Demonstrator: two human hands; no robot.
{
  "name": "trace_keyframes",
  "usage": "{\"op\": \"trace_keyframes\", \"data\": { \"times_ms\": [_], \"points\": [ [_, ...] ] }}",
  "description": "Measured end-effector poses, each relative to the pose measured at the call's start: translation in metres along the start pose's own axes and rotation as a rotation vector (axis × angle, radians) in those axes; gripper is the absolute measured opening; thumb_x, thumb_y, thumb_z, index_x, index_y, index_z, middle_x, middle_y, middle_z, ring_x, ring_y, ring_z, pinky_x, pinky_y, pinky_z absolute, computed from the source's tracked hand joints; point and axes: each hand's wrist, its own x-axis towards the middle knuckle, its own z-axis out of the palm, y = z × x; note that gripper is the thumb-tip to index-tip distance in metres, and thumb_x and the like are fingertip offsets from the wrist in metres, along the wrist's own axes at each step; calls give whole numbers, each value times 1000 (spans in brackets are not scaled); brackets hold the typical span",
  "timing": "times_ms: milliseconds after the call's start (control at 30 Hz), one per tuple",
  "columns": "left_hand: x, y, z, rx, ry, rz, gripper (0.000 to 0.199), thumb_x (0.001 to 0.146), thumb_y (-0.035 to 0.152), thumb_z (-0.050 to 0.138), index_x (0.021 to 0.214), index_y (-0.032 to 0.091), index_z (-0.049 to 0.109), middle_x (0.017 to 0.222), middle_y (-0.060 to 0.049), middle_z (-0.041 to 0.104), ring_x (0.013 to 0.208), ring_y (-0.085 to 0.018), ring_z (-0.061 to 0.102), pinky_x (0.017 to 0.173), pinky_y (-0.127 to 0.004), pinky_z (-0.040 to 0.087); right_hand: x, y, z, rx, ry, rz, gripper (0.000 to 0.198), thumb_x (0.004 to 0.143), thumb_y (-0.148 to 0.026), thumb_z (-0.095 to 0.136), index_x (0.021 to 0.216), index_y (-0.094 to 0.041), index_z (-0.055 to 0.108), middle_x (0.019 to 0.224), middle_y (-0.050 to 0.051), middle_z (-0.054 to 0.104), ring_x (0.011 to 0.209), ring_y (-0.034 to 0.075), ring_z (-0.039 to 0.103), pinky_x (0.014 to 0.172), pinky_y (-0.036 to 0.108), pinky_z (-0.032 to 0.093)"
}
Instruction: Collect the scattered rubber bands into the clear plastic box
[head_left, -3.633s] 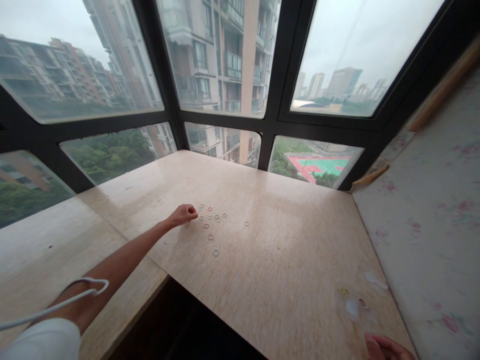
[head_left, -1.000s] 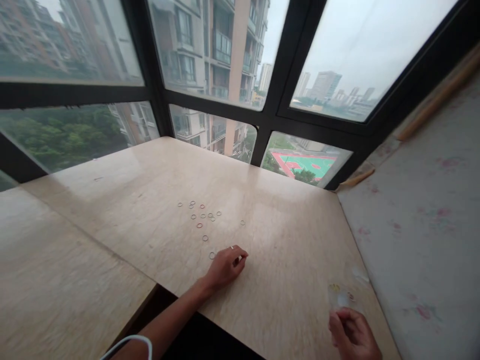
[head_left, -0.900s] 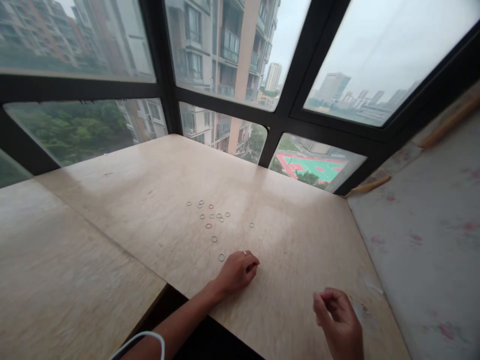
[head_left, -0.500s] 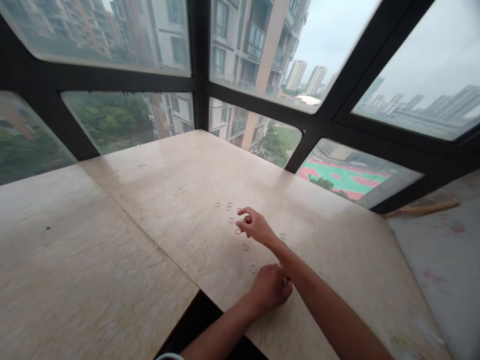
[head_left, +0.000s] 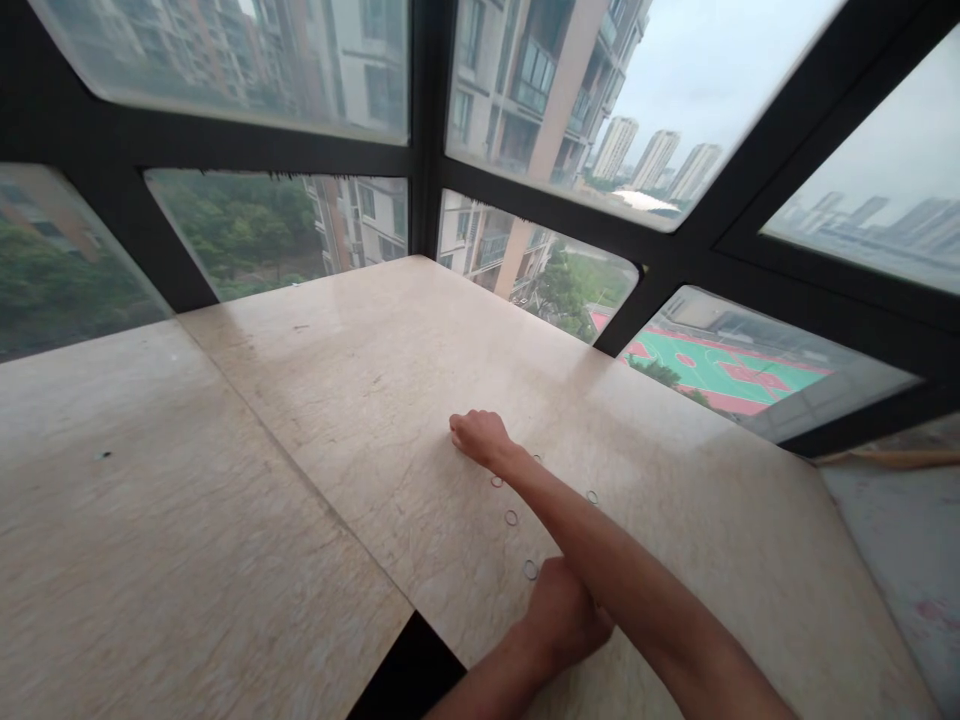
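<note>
Several small thin metal rings lie scattered on the beige stone-patterned ledge. Over the far part of the group is my right hand [head_left: 482, 437], its fingers closed and pointing left; whatever it pinches is hidden. Just below its wrist lies one ring [head_left: 497, 481], with a second ring [head_left: 511, 518] nearer to me. My left hand [head_left: 568, 615] is curled low on the ledge, partly covered by my right forearm, and its contents cannot be seen. Beside its knuckles rests a third ring [head_left: 531, 570]. Another ring [head_left: 592, 497] shows beyond the right forearm.
The pale ledge [head_left: 360, 400] has a seam [head_left: 285, 455] running diagonally and a dark cut-out [head_left: 416, 665] at the near edge. A small dark spot [head_left: 103, 455] is on the left slab. Dark window frames [head_left: 427, 130] bound the ledge at the back and right.
My right hand has gone from spread, half-curled fingers to closed ones and shifted left over the far rings, covering them. My left hand stays curled. The camera view has turned slightly.
</note>
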Motion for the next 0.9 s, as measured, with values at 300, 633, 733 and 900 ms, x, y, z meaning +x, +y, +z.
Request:
{"op": "trace_keyframes", "data": {
  "times_ms": [300, 633, 733, 900],
  "points": [
    [2, 2, -2, 250, 12, 78, 14, 80, 18, 52, 70, 16, 63, 75, -6, 70, 72, -21, 64, 60, -28, 39, -20, 14, 0, 205, -64, -32, 9, 73, -21, 60, 79, -19, 66, 89, 10, 72, 87, 24, 65, 69, 30, 44],
    [6, 1, -1, 273, 78, 139, 14, 76, 19, 53, 65, 15, 61, 66, -5, 66, 60, -17, 58, 56, -26, 37, -87, 24, -3, 906, -25, -6, 8, 78, -20, 35, 84, -22, 40, 61, -2, 68, 36, 8, 50, 40, 18, 38],
    [7, 1, -1, 225, 91, 149, 13, 76, 17, 52, 69, 15, 63, 65, -3, 64, 58, -15, 56, 57, -25, 37, -117, 38, -8, 1349, 48, 9, 8, 76, -25, 44, 82, -23, 38, 56, -3, 66, 31, 7, 47, 35, 17, 33],
    [10, -2, -1, 169, 129, 150, 15, 79, 18, 52, 75, 15, 66, 62, 0, 62, 54, -12, 53, 55, -23, 37, -176, 59, -13, 1828, 220, 50, 21, 73, -31, 62, 78, -22, 44, 51, -3, 66, 27, 7, 42, 30, 16, 29]
  ]
}}
